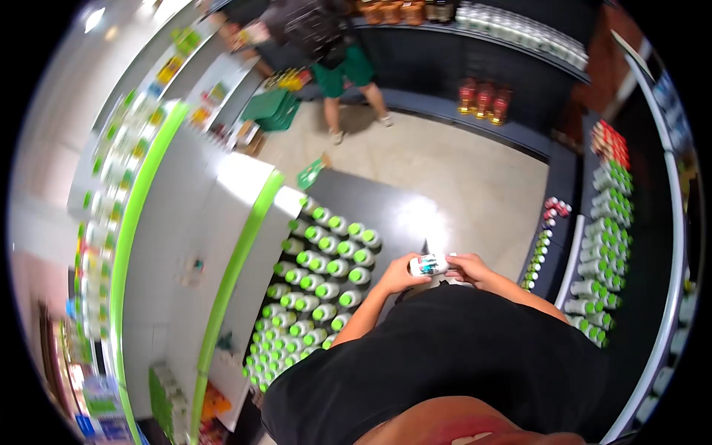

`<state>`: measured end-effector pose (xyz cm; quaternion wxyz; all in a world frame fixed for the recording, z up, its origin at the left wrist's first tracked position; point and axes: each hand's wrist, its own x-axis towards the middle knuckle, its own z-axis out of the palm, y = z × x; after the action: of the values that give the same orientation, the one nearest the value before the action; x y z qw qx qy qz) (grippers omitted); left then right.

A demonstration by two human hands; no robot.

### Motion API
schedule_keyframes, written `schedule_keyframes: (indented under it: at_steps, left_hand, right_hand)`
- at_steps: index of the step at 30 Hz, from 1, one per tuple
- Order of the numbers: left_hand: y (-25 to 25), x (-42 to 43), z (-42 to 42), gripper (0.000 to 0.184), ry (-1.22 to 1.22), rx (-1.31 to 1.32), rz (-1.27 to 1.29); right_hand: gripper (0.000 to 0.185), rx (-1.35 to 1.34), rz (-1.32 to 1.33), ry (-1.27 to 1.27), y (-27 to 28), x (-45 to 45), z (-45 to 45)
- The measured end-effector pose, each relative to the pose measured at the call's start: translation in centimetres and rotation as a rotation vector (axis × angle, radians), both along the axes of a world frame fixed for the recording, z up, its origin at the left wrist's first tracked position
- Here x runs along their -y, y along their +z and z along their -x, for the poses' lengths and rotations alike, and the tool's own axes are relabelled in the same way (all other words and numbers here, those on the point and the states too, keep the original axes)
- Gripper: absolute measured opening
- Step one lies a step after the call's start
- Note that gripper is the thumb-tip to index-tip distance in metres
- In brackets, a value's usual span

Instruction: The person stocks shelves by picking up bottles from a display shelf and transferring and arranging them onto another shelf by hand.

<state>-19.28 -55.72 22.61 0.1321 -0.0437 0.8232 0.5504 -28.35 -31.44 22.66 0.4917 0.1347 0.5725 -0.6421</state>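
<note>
A small white bottle [429, 265] with a printed label of dark, red and teal marks lies sideways in front of my black shirt. My left hand [399, 274] grips its left end. At its right end, the fingers of my right hand [470, 268] are curled against the bottle. Left of my hands, rows of white bottles with green caps [324, 289] stand packed together by a dark grey surface [367, 194].
A white shelf with green edging [241, 256] rises on my left. Shelves of green-capped bottles [604, 252] line the right. Ahead, another person [337, 63] in green shorts stands near a green crate [271, 109]. Red bottles [483, 101] sit on a low dark ledge.
</note>
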Motion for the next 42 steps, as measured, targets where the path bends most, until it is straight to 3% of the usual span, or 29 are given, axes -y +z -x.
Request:
schedule_keyframes:
  at_steps: [1, 2, 4, 5, 10, 14, 16, 18, 20, 22, 29, 31, 36, 38, 42]
  left_hand:
    - [-0.6, -2.3, 2.0, 0.052, -0.077, -0.02, -0.032]
    - [-4.6, -4.6, 4.1, 0.046, -0.149, -0.195, -0.205]
    - [-2.8, -8.3, 8.5, 0.036, -0.219, 0.212, -0.512]
    - [-2.4, -10.1, 10.6, 0.03, -0.247, 0.262, -0.578]
    - [-1.6, -17.7, 20.5, 0.045, -0.465, 0.15, -0.533]
    - [-3.3, -22.5, 25.1, 0.054, -0.55, 0.227, -0.667]
    - [-4.0, -25.1, 27.2, 0.074, -0.613, 0.314, -0.671]
    - [-3.5, -27.8, 29.9, 0.071, -0.834, 0.338, -0.67]
    - [-2.1, -30.6, 31.9, 0.051, -0.899, 0.416, -0.579]
    - [-2.6, -32.8, 35.2, 0.05, -1.031, 0.456, -0.55]
    - [-3.5, -38.3, 49.7, 0.047, -1.002, 0.414, -0.612]
    - [-3.3, -39.1, 54.5, 0.05, -0.976, 0.375, -0.704]
    - [-2.1, -41.5, 63.1, 0.046, -0.784, 0.499, -0.724]
    - [-2.6, -42.0, 64.9, 0.042, -0.74, 0.509, -0.7]
    - [-4.2, -43.2, 68.1, 0.037, -0.718, 0.502, -0.536]
  right_hand:
    - [0.041, 0.01, -0.04, -0.04, -0.2, -2.8, 1.0]
    - [0.042, 0.026, -0.073, -0.083, -0.3, -5.2, 1.8]
    - [0.048, -0.15, -0.119, -0.174, -0.6, -9.1, 3.5]
    - [0.05, -0.221, -0.15, -0.222, -0.6, -10.5, 4.5]
    - [0.048, -0.347, -0.17, -0.622, 0.0, -15.2, 8.6]
    - [0.043, -0.361, -0.172, -0.874, -1.1, -18.7, 11.0]
    - [0.041, -0.285, -0.139, -0.953, -0.9, -21.2, 11.4]
    - [0.046, -0.172, -0.053, -1.018, -1.1, -23.6, 11.8]
    - [0.049, -0.046, 0.042, -1.034, -4.7, -26.0, 12.6]
    - [0.048, 0.092, 0.017, -1.087, -5.5, -27.5, 14.7]
    - [0.04, -0.129, -0.102, -1.159, -4.5, -33.3, 28.1]
    - [0.038, -0.223, -0.237, -1.237, 0.1, -33.1, 33.6]
    - [0.04, -0.541, -0.529, -1.137, 1.7, -34.2, 41.1]
    - [0.041, -0.578, -0.52, -1.111, 1.0, -33.9, 42.3]
    - [0.043, -0.269, -0.2, -1.147, -3.7, -35.0, 44.7]
